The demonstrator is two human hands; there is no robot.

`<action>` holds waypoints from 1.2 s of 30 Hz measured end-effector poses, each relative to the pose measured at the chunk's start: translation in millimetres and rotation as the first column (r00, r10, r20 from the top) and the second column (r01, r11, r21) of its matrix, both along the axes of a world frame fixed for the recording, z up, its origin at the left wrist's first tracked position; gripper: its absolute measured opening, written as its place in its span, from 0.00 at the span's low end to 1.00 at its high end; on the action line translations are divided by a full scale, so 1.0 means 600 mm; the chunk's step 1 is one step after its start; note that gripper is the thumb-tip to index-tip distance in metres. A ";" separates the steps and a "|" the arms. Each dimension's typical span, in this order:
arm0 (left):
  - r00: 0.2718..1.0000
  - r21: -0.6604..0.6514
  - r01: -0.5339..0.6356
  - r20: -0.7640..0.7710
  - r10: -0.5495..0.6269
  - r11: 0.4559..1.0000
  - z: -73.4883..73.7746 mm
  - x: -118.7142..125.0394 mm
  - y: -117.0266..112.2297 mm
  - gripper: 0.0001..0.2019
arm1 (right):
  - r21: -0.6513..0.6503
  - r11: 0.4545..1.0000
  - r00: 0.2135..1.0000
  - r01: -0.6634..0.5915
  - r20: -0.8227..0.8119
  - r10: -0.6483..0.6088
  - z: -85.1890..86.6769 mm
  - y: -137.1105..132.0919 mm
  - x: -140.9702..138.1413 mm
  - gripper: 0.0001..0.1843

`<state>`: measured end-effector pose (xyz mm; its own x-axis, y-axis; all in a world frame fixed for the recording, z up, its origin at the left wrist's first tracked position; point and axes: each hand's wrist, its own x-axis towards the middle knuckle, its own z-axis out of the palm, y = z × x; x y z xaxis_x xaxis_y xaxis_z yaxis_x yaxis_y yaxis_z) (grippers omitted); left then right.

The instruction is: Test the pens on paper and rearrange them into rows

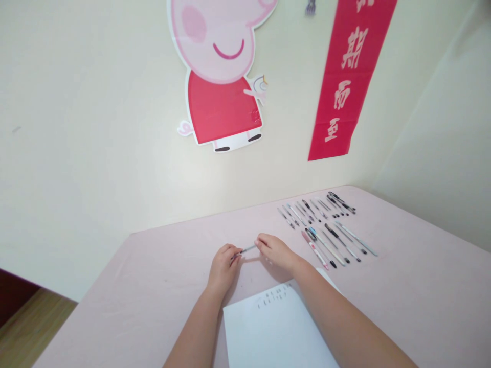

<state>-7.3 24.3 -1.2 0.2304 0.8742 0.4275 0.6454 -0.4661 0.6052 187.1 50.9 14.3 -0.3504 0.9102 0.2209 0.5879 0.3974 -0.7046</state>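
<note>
Two bare hands hold a pen above a table. The left hand (223,266) curls its fingers round the darker end of the pen (249,248); the right hand (275,251) pinches the opposite, paler end between thumb and fingers. The pen, a slim straight rod, spans the gap between the hands at a slight slant, over the part of the table (134,301) between its far edge and the sheet. The table top is pale pink, matte and nearly smooth, with rounded far corners.

Toward the far right corner, slender pens lie side by side in two slanting rows. The rear row (306,205), next to the far edge, mixes pale barrels with black caps and dark tips. The front row (341,241), farther from that edge, includes a pink pen (314,250) at its left end, glossy dark pieces and long pale barrels.

Nearer the viewer, the flat white sheet (276,337) passes partly beneath the right forearm; small dark marks, too blurred to read, form two short lines near its far edge.

Beyond the table, a smooth cream wall (95,153) bears a flat pig cutout (224,110) with curved outlines and a creased red banner (341,112) with pale brush-like characters. Wood-grained floor (32,327) shows past the left edge.
</note>
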 end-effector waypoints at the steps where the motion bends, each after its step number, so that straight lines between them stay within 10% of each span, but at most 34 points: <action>1: 1.000 0.001 -0.001 -0.011 0.001 1.000 0.000 0.000 0.000 0.09 | 0.016 1.000 1.000 0.012 0.012 -0.012 -0.001 0.000 -0.001 0.16; 18: 0.992 0.101 -0.042 -0.118 0.054 0.994 -0.001 0.006 -0.006 0.10 | -0.358 0.934 0.933 0.016 -0.330 -0.143 -0.023 0.010 -0.014 0.23; 23: 0.976 -0.076 -0.163 0.136 0.172 0.984 -0.017 0.005 0.004 0.10 | -0.054 0.976 0.963 0.209 -0.161 -0.215 -0.007 -0.002 -0.010 0.17; 27: 0.935 -0.214 -0.101 0.313 0.167 0.971 -0.021 0.011 0.004 0.18 | 0.183 0.982 0.998 0.052 0.016 -0.056 -0.002 -0.013 -0.016 0.24; 36: 0.955 -0.189 0.195 0.260 -0.142 0.962 -0.003 0.028 -0.013 0.08 | 0.168 0.984 0.992 -0.059 0.124 0.038 -0.020 -0.017 -0.028 0.23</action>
<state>9.6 16.3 -2.9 0.2950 0.9074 0.2992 0.3906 -0.4003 0.8289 170.2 40.6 2.1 -0.4263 0.8439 0.3257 0.6410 0.5359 -0.5495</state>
